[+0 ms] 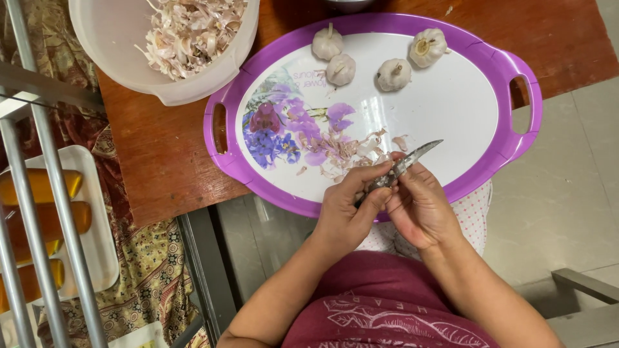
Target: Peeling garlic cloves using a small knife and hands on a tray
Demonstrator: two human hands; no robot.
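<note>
Purple-rimmed oval plastic tray (516, 138) lay on the wooden surface (161, 154). Over its near edge, a small metal-bladed knife (406, 162) was gripped by the left hand (348, 209); the right hand (422, 206) was closed beside it. Four garlic bulbs (340, 69) sat far side.

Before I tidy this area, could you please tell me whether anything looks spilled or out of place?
Only papery garlic skins lie scattered loose on the purple tray beside both hands, while the rest sit in the white bowl. The four garlic bulbs rest neatly.

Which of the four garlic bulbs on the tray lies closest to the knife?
The bulb third from the left, below the rightmost one. It lies nearest the knife; the others sit farther up or left.
</note>
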